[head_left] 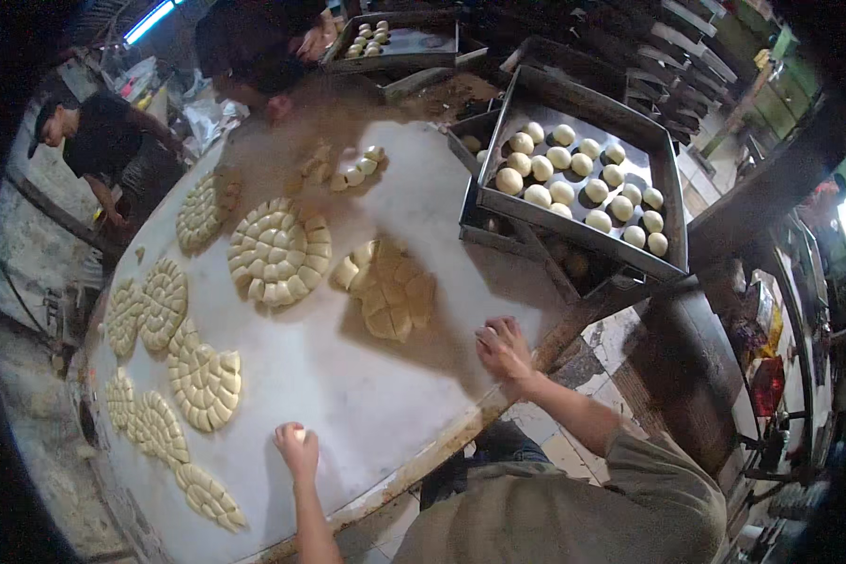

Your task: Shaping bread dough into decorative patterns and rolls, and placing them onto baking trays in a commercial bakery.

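Note:
My left hand [297, 452] is closed round a small pale dough ball [300, 434] near the front edge of the table. Over to the right, my right hand [504, 350] rests on the tabletop with its fingers curled under. Whatever lies beneath those fingers is hidden. Left of my right hand, partly in shadow, is a loose group of cut dough pieces [385, 291]. Beyond it lies a large round of dough [279, 252] cut into many pieces. More cut rounds, such as this one [204, 385], spread along the left side.
A metal tray [587, 246] with several dough balls [582, 164] sits on other stacked trays at the right. At the back, another tray [423, 40] holds more balls near a person's hand [318, 38]. A second person [122, 141] stands left of the white table [348, 376].

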Demonstrator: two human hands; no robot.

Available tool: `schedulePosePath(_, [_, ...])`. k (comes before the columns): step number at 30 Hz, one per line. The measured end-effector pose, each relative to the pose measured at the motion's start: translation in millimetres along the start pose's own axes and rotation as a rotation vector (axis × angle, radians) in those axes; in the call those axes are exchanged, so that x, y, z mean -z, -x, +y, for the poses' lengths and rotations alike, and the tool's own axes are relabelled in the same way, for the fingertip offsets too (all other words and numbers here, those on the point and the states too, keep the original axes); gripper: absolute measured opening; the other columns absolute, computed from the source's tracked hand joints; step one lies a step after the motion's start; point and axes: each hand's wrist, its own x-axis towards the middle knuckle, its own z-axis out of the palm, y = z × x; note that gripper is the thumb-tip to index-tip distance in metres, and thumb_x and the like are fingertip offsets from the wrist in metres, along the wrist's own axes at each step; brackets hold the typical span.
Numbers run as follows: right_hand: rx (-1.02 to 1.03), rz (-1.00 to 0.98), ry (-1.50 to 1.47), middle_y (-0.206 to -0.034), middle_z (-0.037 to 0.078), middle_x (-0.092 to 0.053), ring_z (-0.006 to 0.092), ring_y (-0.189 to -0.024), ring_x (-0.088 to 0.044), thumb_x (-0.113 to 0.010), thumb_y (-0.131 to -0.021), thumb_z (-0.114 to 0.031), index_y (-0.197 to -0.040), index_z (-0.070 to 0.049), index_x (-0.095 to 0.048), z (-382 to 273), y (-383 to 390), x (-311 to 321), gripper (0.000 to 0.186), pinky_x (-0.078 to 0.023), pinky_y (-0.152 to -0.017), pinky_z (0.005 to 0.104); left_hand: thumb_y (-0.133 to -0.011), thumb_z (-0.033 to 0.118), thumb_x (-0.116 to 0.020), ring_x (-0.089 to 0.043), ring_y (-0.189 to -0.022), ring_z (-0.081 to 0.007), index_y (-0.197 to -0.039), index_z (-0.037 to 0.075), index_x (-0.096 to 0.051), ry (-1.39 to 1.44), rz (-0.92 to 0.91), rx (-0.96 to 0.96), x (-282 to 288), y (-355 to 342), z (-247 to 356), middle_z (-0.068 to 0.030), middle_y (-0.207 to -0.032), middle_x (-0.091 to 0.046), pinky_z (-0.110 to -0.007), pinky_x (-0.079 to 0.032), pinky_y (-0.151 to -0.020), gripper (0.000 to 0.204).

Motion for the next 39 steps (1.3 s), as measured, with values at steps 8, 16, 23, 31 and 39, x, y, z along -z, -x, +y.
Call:
schedulePosePath(8, [-0.407, -0.194, 0.041, -0.108, 0.015, -0.050, 0.0350, -0.100, -0.048, -0.056, -0.078, -0.022, -0.098, -0.006, -0.055, -15, -33, 8, 0.025, -0.041, -0.088, 0.0452, -0.068, 0.006, -0.067, -0.058, -0.076, -0.0206, -0.092, -0.001, -0.058, 0.319, -0.628, 0.209, 94, -88, 113, -0.0114, -0.084, -0.061, -0.032, -0.048, -0.067, 0.026])
schedulePosePath(16, [-0.101, -0.635, -0.631, -0.096, 0.020, -0.056, 0.0330, -0.086, -0.057, -0.054, -0.076, -0.012, -0.109, -0.002, -0.053, 4, 8, 36, 0.035, -0.047, -0.078, 0.0402, -0.075, 0.009, -0.067, -0.057, -0.087, -0.0134, -0.110, 0.004, -0.060, 0.654, -0.586, -0.656, 68, -184, 477, -0.0074, -0.101, -0.057, -0.027, -0.049, -0.076, 0.036])
schedulePosePath(23, [-0.033, -0.615, -0.818, -0.105, 0.021, -0.057, 0.0341, -0.096, -0.057, -0.061, -0.074, -0.008, -0.113, -0.001, -0.052, 70, 24, 194, 0.040, -0.047, -0.082, 0.0398, -0.068, 0.007, -0.060, -0.058, -0.092, -0.0333, -0.094, 0.001, -0.062, 0.734, -0.201, -1.103, -93, -206, 742, -0.0180, -0.099, -0.060, -0.037, -0.047, -0.084, 0.026])
schedulePosePath(31, [-0.058, -0.011, -0.666, -0.090, 0.014, -0.061, 0.0219, -0.083, -0.061, -0.067, -0.075, -0.006, -0.099, -0.001, -0.058, 151, -43, 355, 0.027, -0.050, -0.073, 0.0330, -0.087, 0.034, -0.054, -0.034, -0.130, -0.0293, -0.130, -0.001, -0.041, 0.623, -0.851, -0.834, -148, -195, 745, -0.0195, -0.137, -0.039, -0.035, -0.027, -0.107, 0.057])
schedulePosePath(39, [-0.336, 0.348, 0.316, -0.090, 0.017, -0.061, 0.0258, -0.082, -0.060, -0.069, -0.076, -0.020, -0.108, 0.000, -0.060, 254, -190, 335, 0.038, -0.048, -0.074, 0.0328, -0.087, 0.024, -0.060, -0.054, -0.103, -0.0156, -0.114, 0.005, -0.059, 1.150, -0.703, -0.292, 24, -156, 457, -0.0070, -0.110, -0.062, -0.028, -0.040, -0.090, 0.033])
